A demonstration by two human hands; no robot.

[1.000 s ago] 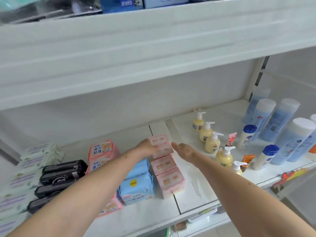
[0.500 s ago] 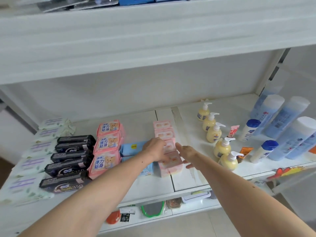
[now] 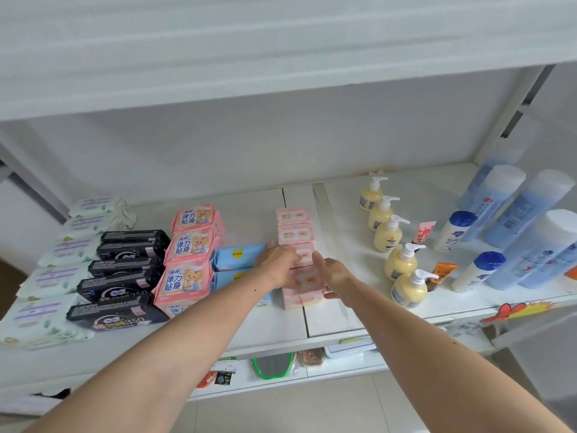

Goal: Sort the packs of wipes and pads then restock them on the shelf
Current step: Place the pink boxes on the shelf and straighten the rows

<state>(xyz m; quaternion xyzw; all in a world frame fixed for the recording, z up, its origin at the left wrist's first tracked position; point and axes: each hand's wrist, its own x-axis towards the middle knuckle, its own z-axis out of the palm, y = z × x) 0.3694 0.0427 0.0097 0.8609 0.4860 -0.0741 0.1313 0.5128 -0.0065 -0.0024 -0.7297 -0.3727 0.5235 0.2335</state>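
1. Four pale pink packs point(image 3: 296, 235) sat rowed mid-shelf point(image 3: 274, 323); sorting looked nearly done.
2. The left hand point(image 3: 274, 264) touched them, fingers loosely bent; the right hand point(image 3: 332, 273) flanked them, fingers relaxed and spread.

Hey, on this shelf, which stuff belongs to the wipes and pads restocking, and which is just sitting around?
Part of the job:
pale pink packs in a row, with both hands, left and right, on them
light blue packs
pink bear-print packs
black packs
pale green wipe packs

Just there:
yellow pump bottles
tall blue bottles
small white blue-capped bottles
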